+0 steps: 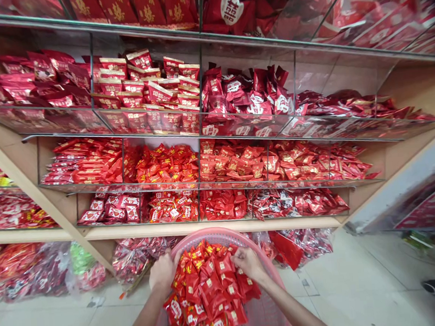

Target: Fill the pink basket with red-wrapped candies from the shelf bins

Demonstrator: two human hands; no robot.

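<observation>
A round pink plastic basket (264,307) stands before me, holding a heap of small red candy packets (212,286). My left hand (163,272) is closed at the basket's left rim, its thumb towards the packets; part of its grip is hidden. Inside the right side of the basket, my right hand (249,263) has its fingers curled together at the edge of a red packet (225,265). Orange-red packets with yellow print (205,252) lie at the far side of the heap, and red packets with white labels (194,315) lie nearer me.
Beyond the basket rises a display shelf (140,231) with clear dividers and several rows of red wrapped sweets (168,164). Bagged packets (134,257) lie under its lowest board. Pale floor tiles (355,283) extend to the right, where a dark object (434,287) lies.
</observation>
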